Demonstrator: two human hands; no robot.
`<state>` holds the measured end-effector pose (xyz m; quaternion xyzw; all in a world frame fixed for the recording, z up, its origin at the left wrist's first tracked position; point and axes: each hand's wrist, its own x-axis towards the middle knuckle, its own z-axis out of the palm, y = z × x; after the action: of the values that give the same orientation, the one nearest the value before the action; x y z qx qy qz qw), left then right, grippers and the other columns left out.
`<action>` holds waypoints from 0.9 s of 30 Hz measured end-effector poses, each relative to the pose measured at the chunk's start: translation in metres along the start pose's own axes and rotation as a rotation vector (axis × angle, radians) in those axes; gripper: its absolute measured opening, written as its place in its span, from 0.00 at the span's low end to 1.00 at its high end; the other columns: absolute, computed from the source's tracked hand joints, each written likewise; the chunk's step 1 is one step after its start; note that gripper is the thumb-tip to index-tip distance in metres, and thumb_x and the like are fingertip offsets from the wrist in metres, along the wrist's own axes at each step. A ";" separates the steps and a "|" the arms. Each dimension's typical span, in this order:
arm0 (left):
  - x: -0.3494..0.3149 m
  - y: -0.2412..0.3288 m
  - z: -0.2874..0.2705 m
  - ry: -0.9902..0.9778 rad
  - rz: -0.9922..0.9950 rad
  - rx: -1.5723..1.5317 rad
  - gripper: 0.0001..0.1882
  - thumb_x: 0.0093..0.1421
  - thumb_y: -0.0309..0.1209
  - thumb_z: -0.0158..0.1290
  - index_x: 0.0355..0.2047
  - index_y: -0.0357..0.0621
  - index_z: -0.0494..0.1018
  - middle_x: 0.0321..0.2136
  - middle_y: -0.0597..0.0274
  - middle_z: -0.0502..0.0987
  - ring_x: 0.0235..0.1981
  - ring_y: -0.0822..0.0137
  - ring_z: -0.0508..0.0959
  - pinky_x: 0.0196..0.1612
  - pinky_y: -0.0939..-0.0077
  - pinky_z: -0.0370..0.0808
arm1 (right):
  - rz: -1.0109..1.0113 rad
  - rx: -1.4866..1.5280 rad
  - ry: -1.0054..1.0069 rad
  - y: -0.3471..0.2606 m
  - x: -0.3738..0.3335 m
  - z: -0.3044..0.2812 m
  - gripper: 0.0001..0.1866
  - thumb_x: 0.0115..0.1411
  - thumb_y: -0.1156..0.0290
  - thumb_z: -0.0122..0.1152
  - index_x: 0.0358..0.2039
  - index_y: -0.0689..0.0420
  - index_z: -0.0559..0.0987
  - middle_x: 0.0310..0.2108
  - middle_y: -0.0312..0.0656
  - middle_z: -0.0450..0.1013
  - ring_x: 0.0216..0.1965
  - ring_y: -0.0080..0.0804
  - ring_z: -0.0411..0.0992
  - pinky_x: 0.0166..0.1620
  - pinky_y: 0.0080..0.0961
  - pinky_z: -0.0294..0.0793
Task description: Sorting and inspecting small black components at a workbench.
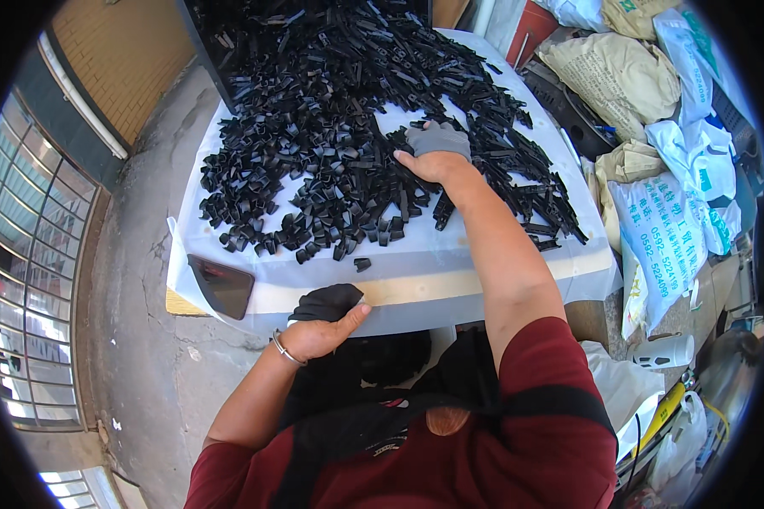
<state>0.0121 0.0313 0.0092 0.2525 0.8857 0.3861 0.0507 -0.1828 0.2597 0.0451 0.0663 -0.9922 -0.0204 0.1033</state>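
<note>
Many small black plastic parts lie heaped over a table with a white cover [450, 263]. Short curved pieces [255, 174] are mostly on the left, long slim strips [560, 208] mostly on the right. My right hand [437, 146], in a grey glove with bare thumb and fingertips, reaches over the heap. Its thumb stands apart from the fingers, which touch the strips. At the table's near edge, my left hand [323, 322] is closed, in a black glove with a bare thumb. What its curled fingers hold, if anything, is hidden.
A dark smartphone [221, 287] lies at the table's front left corner. One curved piece [362, 264] sits apart near the front edge. A black-walled container [208, 55] stands at the back. Stuffed sacks [611, 81] and bags crowd the right side; a barred window [38, 254] is at left.
</note>
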 end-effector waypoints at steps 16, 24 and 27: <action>0.012 0.000 0.014 0.370 -0.043 0.314 0.16 0.52 0.36 0.51 0.39 0.41 0.71 0.33 0.50 0.75 0.35 0.54 0.75 0.39 0.66 0.71 | -0.180 0.127 -0.187 0.004 -0.091 -0.034 0.18 0.55 0.55 0.49 0.37 0.55 0.74 0.41 0.48 0.69 0.41 0.44 0.69 0.44 0.36 0.68; 0.038 -0.001 0.020 0.270 -0.045 0.518 0.13 0.52 0.35 0.49 0.37 0.46 0.71 0.32 0.53 0.73 0.35 0.54 0.73 0.36 0.63 0.71 | -0.018 0.369 0.358 0.031 -0.145 -0.026 0.14 0.54 0.59 0.49 0.31 0.54 0.76 0.24 0.46 0.72 0.31 0.47 0.70 0.35 0.38 0.69; 0.035 -0.004 0.023 0.271 -0.073 0.561 0.13 0.51 0.35 0.50 0.36 0.45 0.71 0.30 0.53 0.72 0.34 0.54 0.73 0.36 0.63 0.71 | -0.007 0.343 0.013 0.012 -0.175 -0.041 0.14 0.54 0.58 0.50 0.31 0.54 0.76 0.25 0.46 0.72 0.30 0.46 0.70 0.35 0.38 0.69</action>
<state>-0.0129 0.0612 -0.0057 0.1707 0.9650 0.1546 -0.1257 -0.0064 0.2945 0.0502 0.0868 -0.9802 0.1492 0.0971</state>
